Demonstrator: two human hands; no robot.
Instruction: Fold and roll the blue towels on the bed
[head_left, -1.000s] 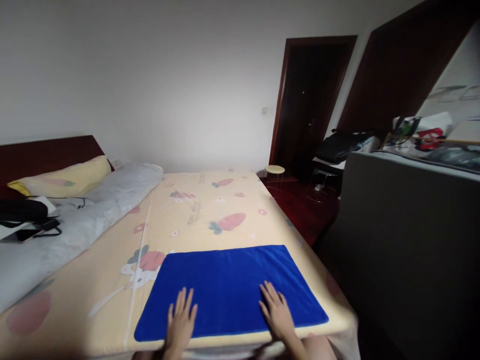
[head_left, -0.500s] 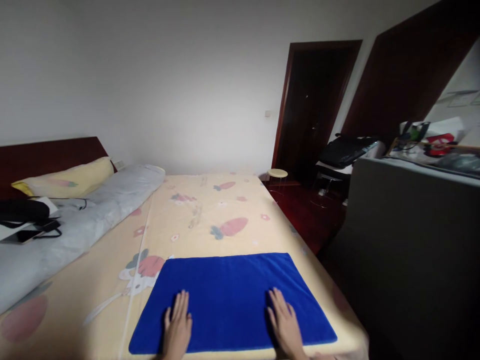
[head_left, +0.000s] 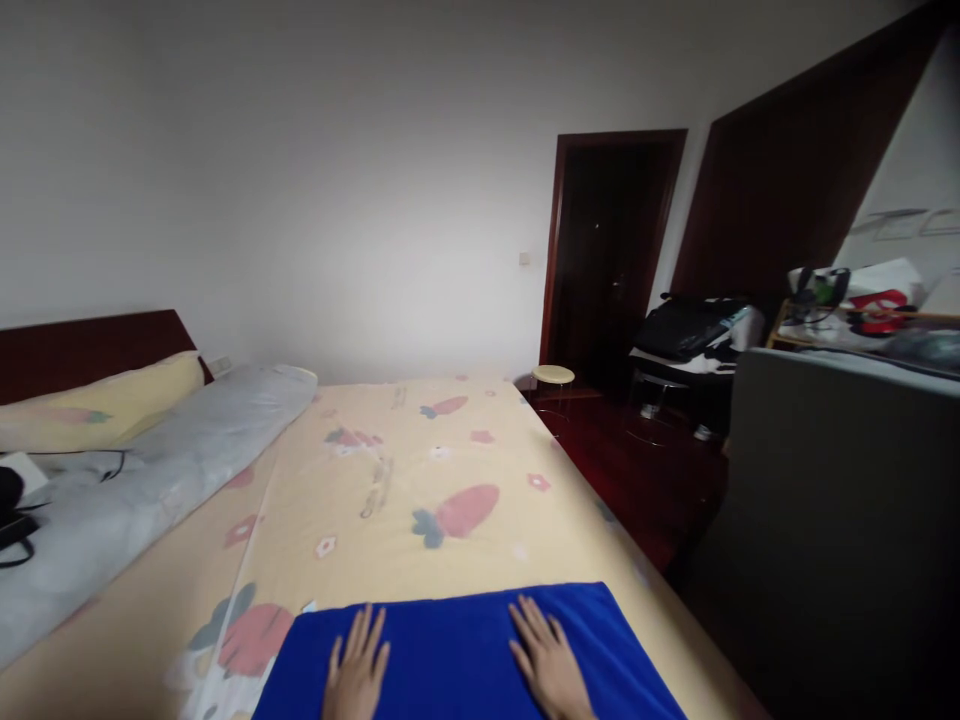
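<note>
A bright blue towel (head_left: 450,650) lies flat on the near end of a bed with a pale yellow sheet (head_left: 420,500) printed with carrots. My left hand (head_left: 356,672) rests palm down on the towel's left part, fingers stretched out and slightly apart. My right hand (head_left: 547,665) lies flat on the towel's right part, fingers spread. Neither hand holds anything. The towel's near edge and both wrists are cut off by the bottom of the view.
A rolled grey quilt (head_left: 150,480) and a yellow pillow (head_left: 97,410) lie along the bed's left side by a dark headboard. A small round stool (head_left: 553,376), a dark doorway (head_left: 607,250), a cluttered chair (head_left: 694,330) and a grey cabinet (head_left: 840,500) stand to the right.
The view has tilted upward, so the towel and both hands sit lower in frame. Both hands have slid toward the towel's far edge and closer together.
</note>
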